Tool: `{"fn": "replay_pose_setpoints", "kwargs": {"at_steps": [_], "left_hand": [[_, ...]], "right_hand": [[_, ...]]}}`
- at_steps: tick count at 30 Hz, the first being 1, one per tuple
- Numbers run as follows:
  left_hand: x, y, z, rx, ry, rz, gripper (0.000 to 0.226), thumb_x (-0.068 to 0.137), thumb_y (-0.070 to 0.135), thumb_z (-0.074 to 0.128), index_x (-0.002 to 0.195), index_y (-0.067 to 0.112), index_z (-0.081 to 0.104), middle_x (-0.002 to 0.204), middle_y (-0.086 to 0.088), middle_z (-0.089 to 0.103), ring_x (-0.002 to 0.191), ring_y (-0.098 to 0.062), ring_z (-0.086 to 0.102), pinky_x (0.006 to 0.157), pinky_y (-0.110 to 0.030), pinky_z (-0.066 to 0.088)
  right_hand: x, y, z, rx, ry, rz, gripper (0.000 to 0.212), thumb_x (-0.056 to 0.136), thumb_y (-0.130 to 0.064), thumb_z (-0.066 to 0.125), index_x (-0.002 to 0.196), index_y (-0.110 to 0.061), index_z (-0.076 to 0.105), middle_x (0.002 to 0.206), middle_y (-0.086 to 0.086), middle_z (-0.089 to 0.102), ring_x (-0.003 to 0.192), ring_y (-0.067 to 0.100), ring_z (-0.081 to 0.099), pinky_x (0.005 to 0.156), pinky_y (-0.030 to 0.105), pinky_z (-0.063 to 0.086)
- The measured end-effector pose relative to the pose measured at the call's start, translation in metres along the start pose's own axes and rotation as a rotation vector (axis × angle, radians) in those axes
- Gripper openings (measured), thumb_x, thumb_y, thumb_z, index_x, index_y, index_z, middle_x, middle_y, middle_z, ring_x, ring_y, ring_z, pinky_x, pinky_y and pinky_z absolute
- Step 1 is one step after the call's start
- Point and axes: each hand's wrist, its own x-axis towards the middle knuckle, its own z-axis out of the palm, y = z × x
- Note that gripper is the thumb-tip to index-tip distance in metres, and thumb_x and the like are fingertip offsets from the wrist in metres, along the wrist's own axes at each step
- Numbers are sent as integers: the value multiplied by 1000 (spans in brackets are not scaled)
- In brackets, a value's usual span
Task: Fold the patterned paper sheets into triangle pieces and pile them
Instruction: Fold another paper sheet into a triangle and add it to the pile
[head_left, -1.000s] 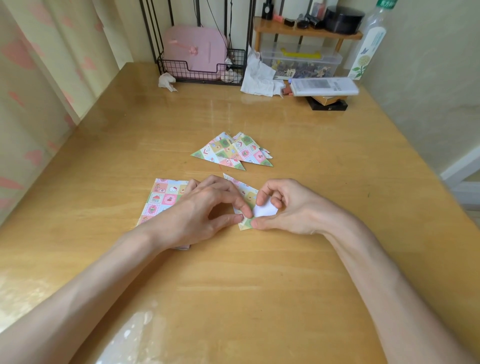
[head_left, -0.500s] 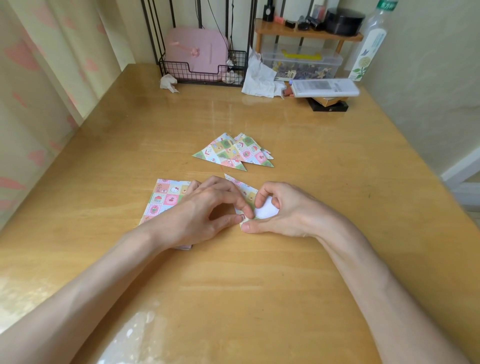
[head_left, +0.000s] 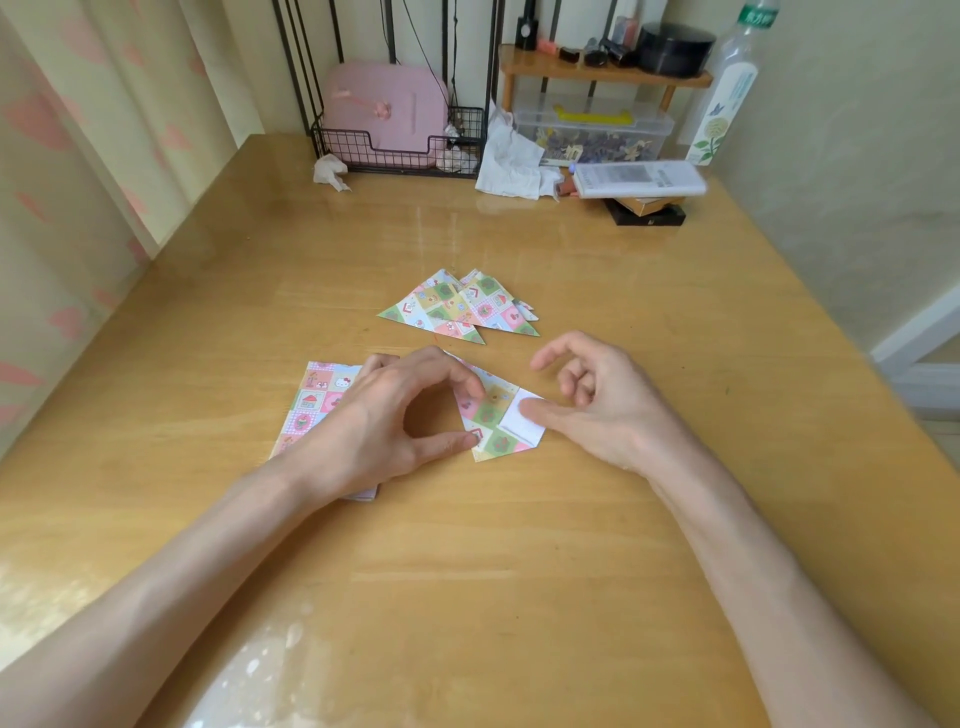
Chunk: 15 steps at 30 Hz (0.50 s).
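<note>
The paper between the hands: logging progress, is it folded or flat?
Partly folded. The paper shows a white flap turned over at one end, under the thumb of the right hand; the left hand holds the rest.

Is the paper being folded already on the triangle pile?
No, the paper lies apart from the pile, with bare table between them.

Folded sheet (head_left: 491, 413) — pastel checks, white flap; table (head_left: 519, 571) — honey wood.
</note>
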Motion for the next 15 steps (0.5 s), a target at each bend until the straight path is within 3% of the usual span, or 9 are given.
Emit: {"fn": "replay_pose_setpoints", "kwargs": {"at_steps": [3, 6, 12, 15], "left_hand": [[2, 0, 0, -46, 15, 3, 38, 83, 28, 85, 114, 29, 64, 112, 13, 66, 117, -10, 61, 109, -45, 36], [1, -2, 3, -60, 36, -2, 40, 85, 34, 82, 120, 29, 64, 120, 18, 62, 120, -9, 60, 105, -44, 44], [-1, -1, 16, 114, 100, -50, 66, 78, 63, 77, 135, 36, 54, 130, 19, 55, 124, -3, 53, 106, -43, 43], [-1, 1, 22, 147, 125, -57, 75, 77, 67, 75, 142, 38, 48, 132, 17, 53, 125, -6, 53, 106, -42, 44]], "right_hand": [[-3, 4, -2, -143, 63, -81, 34, 81, -22, 79, 108, -37, 66, 93, -13, 55, 86, 0, 47, 76, 18, 38], [-4, 3, 1, -213, -18, -76, 45, 83, -32, 79, 124, -39, 64, 112, -13, 54, 116, 10, 41, 92, 17, 32], [-6, 0, 7, -293, -26, -100, 50, 81, -46, 80, 128, -41, 63, 119, -11, 52, 122, 13, 37, 109, 27, 34], [-6, 0, 11, -255, -9, -121, 34, 83, -41, 79, 115, -39, 69, 115, -12, 55, 119, 12, 37, 101, 17, 33]]}}
